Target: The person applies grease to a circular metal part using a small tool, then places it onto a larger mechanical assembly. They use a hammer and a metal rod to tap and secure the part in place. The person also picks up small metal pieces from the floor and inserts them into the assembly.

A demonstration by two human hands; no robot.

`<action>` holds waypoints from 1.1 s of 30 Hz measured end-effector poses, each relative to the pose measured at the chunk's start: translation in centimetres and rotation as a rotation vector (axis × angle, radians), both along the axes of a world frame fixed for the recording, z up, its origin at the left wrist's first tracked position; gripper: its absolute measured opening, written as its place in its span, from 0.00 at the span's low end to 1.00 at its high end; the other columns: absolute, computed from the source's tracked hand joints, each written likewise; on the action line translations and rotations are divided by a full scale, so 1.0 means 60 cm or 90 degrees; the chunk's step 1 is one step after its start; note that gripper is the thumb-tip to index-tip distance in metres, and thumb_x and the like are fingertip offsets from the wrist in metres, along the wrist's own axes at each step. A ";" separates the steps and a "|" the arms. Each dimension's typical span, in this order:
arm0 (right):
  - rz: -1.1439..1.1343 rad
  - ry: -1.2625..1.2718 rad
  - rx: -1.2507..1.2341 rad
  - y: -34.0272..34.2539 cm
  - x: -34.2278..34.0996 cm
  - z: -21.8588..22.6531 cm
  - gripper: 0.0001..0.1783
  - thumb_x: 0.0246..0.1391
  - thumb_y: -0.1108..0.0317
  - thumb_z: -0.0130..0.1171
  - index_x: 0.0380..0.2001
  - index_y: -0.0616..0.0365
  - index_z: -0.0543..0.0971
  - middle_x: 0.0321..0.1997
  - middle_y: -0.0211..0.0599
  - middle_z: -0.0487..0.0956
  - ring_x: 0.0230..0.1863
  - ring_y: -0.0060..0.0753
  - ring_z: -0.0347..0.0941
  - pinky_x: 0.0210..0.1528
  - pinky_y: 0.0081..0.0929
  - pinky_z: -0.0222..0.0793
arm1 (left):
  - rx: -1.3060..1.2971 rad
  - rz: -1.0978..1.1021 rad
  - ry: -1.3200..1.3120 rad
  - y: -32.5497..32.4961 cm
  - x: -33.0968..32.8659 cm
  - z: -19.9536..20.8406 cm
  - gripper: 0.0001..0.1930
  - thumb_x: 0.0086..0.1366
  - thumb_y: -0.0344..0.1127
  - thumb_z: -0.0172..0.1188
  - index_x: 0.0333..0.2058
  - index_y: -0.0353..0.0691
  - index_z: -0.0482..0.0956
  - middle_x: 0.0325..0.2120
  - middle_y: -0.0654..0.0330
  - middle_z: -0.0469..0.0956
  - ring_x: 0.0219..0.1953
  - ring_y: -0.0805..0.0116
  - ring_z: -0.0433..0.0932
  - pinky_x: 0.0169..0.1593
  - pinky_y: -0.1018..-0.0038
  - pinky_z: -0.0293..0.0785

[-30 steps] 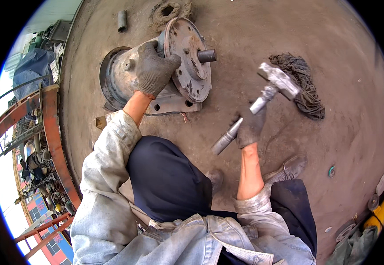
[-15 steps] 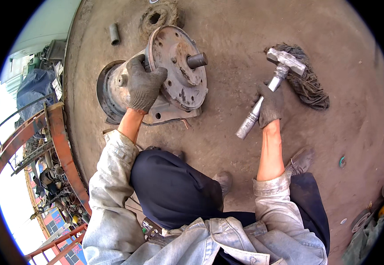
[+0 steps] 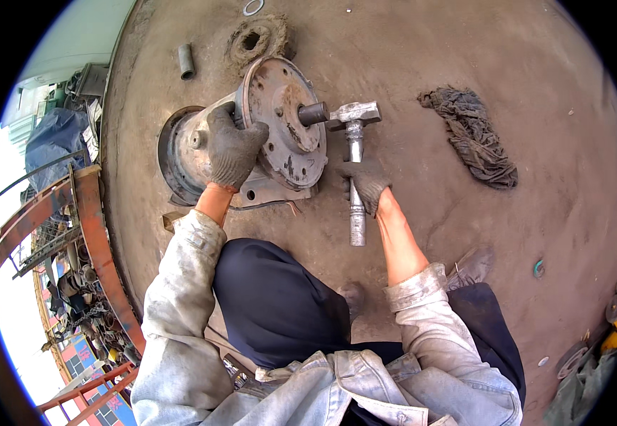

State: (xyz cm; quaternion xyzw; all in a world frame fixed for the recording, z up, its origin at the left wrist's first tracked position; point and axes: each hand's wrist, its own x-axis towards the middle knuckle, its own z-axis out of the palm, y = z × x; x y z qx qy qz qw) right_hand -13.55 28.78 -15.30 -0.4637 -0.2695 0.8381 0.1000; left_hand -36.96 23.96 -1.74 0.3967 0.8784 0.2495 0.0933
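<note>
An electric motor (image 3: 196,135) with a round, rusty end flange (image 3: 271,135) lies on its side on the ground. From the flange's middle a short dark shaft (image 3: 313,114) juts out to the right. My left hand (image 3: 233,147), in a dark knit glove, grips the motor behind the flange, its thumb at the flange rim. My gloved right hand (image 3: 367,181) is closed around the metal handle of a hammer (image 3: 356,142). The hammer stands head up in this view, one face at the shaft's end; whether they touch, I cannot tell.
Beyond the motor lie a dirt-caked ring part (image 3: 257,41) and a short pipe (image 3: 186,62). A crumpled dark rag (image 3: 473,135) rests to the right. Copper-ended wires (image 3: 293,206) trail beside the motor base. An orange metal frame (image 3: 102,241) and piled scrap stand at left.
My right hand has swung the hammer left, from beside the rag to the shaft's end. My left hand keeps its grip on the motor.
</note>
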 end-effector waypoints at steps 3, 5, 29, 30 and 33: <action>-0.107 -0.017 0.027 0.040 0.039 0.032 0.13 0.55 0.70 0.65 0.42 0.59 0.76 0.23 0.33 0.75 0.17 0.26 0.72 0.17 0.26 0.71 | 0.004 -0.014 0.056 -0.003 -0.001 -0.004 0.35 0.53 0.44 0.70 0.54 0.24 0.75 0.49 0.41 0.75 0.51 0.49 0.78 0.57 0.61 0.74; -0.235 0.008 0.083 0.081 0.054 0.061 0.15 0.54 0.73 0.63 0.43 0.58 0.72 0.24 0.34 0.74 0.17 0.28 0.72 0.17 0.28 0.71 | -0.004 -0.004 0.038 0.000 0.010 0.001 0.35 0.53 0.45 0.70 0.54 0.24 0.76 0.50 0.41 0.75 0.51 0.48 0.78 0.58 0.61 0.74; -0.534 -0.072 0.091 0.125 0.102 -0.013 0.10 0.51 0.78 0.59 0.34 0.61 0.69 0.20 0.39 0.73 0.15 0.35 0.72 0.17 0.32 0.70 | -0.001 -0.011 0.037 -0.015 -0.002 -0.013 0.33 0.57 0.34 0.69 0.60 0.26 0.71 0.50 0.48 0.77 0.50 0.59 0.78 0.56 0.66 0.76; -0.475 -0.092 0.070 0.098 0.084 -0.025 0.11 0.50 0.77 0.59 0.35 0.61 0.69 0.20 0.38 0.73 0.15 0.35 0.72 0.17 0.32 0.70 | -0.006 -0.009 0.058 -0.018 -0.002 -0.010 0.33 0.56 0.34 0.69 0.60 0.26 0.71 0.50 0.48 0.77 0.50 0.59 0.78 0.56 0.66 0.76; -0.133 -0.116 0.171 -0.037 -0.021 -0.013 0.11 0.51 0.73 0.62 0.36 0.59 0.72 0.20 0.36 0.74 0.15 0.32 0.71 0.16 0.31 0.69 | 0.039 -0.008 0.031 0.001 0.012 -0.016 0.33 0.53 0.43 0.70 0.54 0.28 0.76 0.48 0.43 0.77 0.50 0.49 0.79 0.56 0.60 0.75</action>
